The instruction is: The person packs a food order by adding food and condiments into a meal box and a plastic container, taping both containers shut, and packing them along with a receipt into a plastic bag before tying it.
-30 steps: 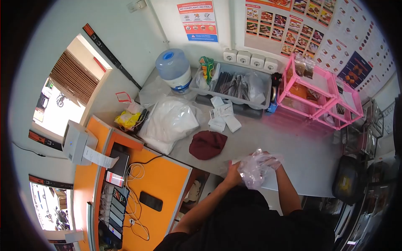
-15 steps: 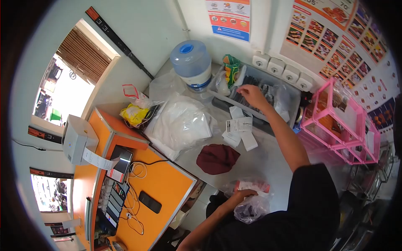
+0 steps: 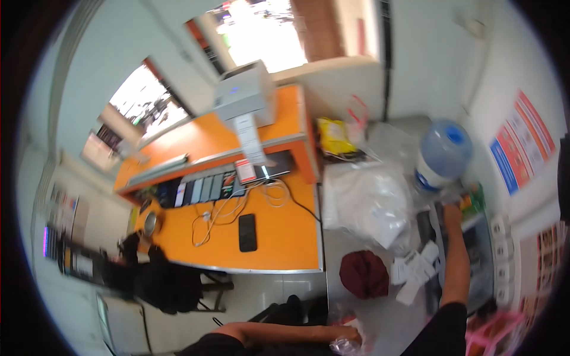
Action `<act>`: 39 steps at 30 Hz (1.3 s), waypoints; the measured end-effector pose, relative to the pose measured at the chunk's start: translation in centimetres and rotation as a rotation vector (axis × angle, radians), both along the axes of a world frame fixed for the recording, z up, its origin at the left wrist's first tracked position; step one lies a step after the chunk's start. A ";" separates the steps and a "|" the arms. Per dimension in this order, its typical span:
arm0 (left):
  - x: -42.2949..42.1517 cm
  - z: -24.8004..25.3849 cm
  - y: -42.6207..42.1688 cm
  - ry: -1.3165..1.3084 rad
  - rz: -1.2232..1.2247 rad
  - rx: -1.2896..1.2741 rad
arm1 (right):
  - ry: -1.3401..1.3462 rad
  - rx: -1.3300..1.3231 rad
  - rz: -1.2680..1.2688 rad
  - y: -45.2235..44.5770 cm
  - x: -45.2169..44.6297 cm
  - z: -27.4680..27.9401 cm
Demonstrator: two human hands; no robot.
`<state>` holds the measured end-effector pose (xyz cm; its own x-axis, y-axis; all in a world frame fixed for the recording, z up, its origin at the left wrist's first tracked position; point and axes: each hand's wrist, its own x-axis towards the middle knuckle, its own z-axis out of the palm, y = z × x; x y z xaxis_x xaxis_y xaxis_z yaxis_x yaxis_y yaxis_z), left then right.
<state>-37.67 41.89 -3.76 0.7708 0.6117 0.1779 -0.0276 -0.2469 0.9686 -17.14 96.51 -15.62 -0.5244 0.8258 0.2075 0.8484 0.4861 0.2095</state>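
Note:
Near the bottom edge my left hand (image 3: 347,335) is closed on a clear plastic bag (image 3: 344,347) with something red and white in it, low over the grey table (image 3: 344,243). My right hand (image 3: 452,213) reaches to the end of the grey bin (image 3: 475,261), beside a green packet (image 3: 474,200); its fingers are blurred and partly hidden. Between the two hands lie a maroon cloth (image 3: 364,274) and several white paper slips (image 3: 415,270).
A clear bag of white items (image 3: 368,199) and a water dispenser (image 3: 442,155) stand beyond. On the left, an orange desk (image 3: 285,237) holds a phone (image 3: 247,232), cables and a printer (image 3: 244,95). Pink racks (image 3: 496,335) are at lower right. A dark-clothed person (image 3: 166,282) is at lower left.
The view has swung left, bringing the desk to the middle. My right hand left the plastic bag for the bin and is now at its end by the green packet. My left hand still holds the bag.

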 end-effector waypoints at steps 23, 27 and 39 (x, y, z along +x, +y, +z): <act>-0.9 0.3 -0.3 0.152 0.110 0.068 | 1.008 -0.182 -0.297 -33.6 2.3 23.4; -1.0 0.5 -0.8 0.162 0.178 0.040 | 0.873 -0.159 -0.449 -45.6 7.5 13.8; 1.0 -5.6 -2.4 0.101 0.379 0.221 | 2.002 -0.839 -0.605 -59.2 2.2 4.7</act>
<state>-36.70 39.51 -9.32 0.5201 0.8100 0.2710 0.1967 -0.4223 0.8849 -14.92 37.32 -10.91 0.1160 0.9134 -0.3901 -0.3258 -0.3360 -0.8837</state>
